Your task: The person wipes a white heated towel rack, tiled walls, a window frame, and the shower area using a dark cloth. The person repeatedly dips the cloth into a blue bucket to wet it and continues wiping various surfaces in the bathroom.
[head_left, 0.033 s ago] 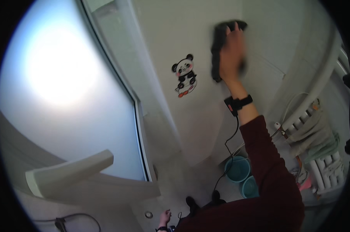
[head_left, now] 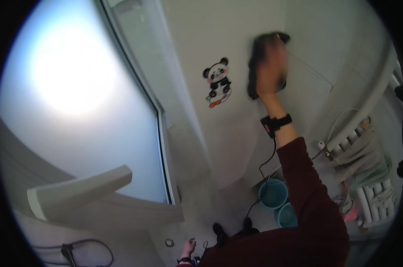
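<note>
My right hand [head_left: 271, 71], blurred by motion, presses a dark cloth [head_left: 254, 82] flat against the pale wall [head_left: 237, 26]. The cloth spreads out past the fingers and the heel of the hand, close to where two wall faces meet. To the left of it, a panda sticker [head_left: 218, 82] is fixed on the same wall. Low in the view my left hand [head_left: 189, 246] hangs near my body, fingers loosely bent and apart, with nothing seen in it. A black strap with a cable sits on the right wrist.
A frosted bright window [head_left: 76, 147] with a white handle [head_left: 81, 189] fills the left. Two teal buckets [head_left: 273, 194] stand on the floor beside my right arm. Right of them are a towel [head_left: 359, 149] on a white rack and white pipes. A round drain [head_left: 169, 243] lies near my feet.
My right hand and the cloth have slid a little down the wall relative to the panda sticker. The view has shifted slightly. My left hand stays low and empty.
</note>
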Demonstrator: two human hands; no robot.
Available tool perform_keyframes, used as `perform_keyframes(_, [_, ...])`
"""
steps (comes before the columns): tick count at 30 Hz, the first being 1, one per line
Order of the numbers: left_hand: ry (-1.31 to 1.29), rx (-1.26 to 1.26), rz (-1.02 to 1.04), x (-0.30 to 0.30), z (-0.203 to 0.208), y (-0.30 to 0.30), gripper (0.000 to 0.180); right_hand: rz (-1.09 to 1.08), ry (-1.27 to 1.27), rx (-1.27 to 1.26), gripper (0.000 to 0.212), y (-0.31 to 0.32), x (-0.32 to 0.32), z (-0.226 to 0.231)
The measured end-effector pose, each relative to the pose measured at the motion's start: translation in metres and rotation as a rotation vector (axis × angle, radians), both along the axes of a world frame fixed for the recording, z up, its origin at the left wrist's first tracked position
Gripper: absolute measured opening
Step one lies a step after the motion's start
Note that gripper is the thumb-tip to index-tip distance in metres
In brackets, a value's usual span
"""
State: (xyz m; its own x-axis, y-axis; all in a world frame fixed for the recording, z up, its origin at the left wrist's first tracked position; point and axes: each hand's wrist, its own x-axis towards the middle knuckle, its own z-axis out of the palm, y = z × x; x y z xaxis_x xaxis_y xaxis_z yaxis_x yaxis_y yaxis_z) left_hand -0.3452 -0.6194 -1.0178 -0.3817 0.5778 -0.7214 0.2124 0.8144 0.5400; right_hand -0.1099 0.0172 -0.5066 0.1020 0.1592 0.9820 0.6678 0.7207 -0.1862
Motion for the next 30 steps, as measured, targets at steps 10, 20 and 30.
perform_keyframes(10, [0.201, -0.069, -0.048, 0.013, -0.012, -0.037, 0.041, -0.065, 0.231, -0.256, 0.056, -0.036, -0.038, -0.224])
perform_keyframes(20, [0.031, 0.12, 0.237, 0.04, 0.024, -0.016, 0.044, 0.337, 1.199, -1.64, 0.047, -0.146, -0.135, -0.381])
perform_keyframes(30, [0.195, 0.654, 0.504, 0.006, 0.166, 0.037, 0.045, 1.077, -0.257, -1.071, 0.04, -0.298, -0.078, -0.33])
